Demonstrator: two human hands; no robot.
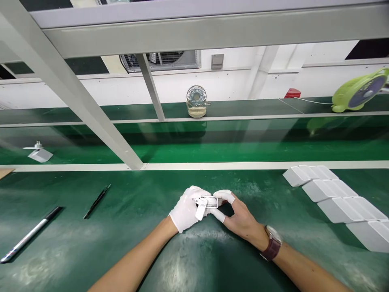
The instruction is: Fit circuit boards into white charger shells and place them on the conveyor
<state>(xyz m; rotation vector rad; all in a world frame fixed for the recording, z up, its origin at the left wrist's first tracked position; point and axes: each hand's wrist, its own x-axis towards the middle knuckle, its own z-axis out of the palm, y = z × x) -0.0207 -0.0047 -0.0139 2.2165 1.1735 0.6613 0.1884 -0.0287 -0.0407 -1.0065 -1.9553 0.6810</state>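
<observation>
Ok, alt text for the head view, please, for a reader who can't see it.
Over a green workbench, a white-gloved left hand and a right hand with white fingertip covers hold a small white part between them. A pen and tweezers lie left; white casings are lined up right.

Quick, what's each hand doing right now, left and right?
Left hand: gloved, closed on the small white part.
Right hand: bare with finger cots, pinching the same small white part from the other side.
</observation>
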